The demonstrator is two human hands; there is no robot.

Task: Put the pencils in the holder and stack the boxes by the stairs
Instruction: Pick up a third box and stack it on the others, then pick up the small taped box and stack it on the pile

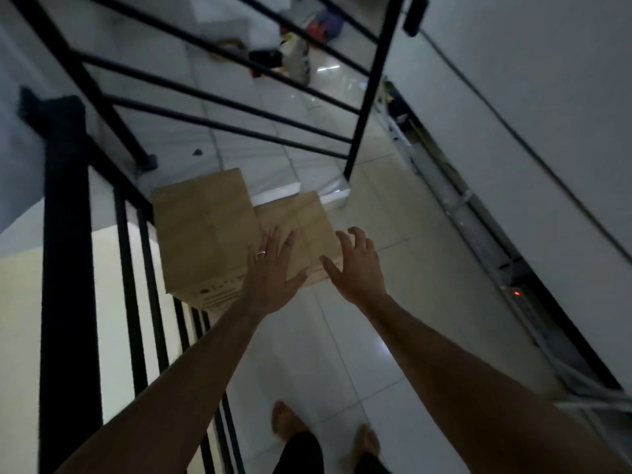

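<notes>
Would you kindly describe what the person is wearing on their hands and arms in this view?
Both forearms are bare to the edge of the frame, with no sleeves, watch or gloves in view. The left hand carries a plain, light metallic ring on one of its fingers. The right hand shows no ring or other jewellery. No markings show in the dim light.

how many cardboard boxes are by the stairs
2. The bigger box stands against the black railing; the smaller box sits right beside it, under both open hands. Any box behind them would be hidden.
</notes>
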